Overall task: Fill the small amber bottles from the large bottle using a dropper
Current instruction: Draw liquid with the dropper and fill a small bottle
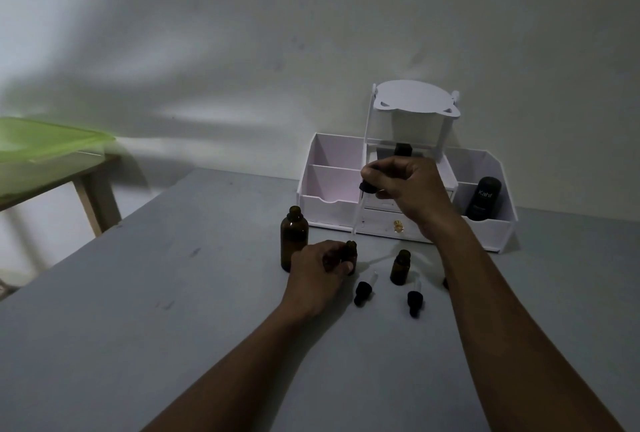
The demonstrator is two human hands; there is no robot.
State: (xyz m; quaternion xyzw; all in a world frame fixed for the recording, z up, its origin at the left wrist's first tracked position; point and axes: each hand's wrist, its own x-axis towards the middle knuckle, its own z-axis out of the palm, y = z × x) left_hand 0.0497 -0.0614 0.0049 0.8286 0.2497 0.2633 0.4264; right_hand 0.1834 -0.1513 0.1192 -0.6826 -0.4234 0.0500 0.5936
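Observation:
A large amber bottle (293,237) stands open on the grey table (173,293). Just right of it, my left hand (320,268) grips a small amber bottle (350,251), whose open neck shows above my fingers. My right hand (407,189) holds a dropper (362,204) by its black bulb, the clear tube pointing down with its tip a little above that small bottle. A second small amber bottle (400,267) stands open further right. Two black dropper caps (363,291) (415,300) lie on the table in front of the bottles.
A white desk organiser (332,189) with compartments and a small drawer stands against the wall behind the bottles; a black tube (484,197) sits in its right bin. A wooden side table with a green lid (41,144) is at the far left.

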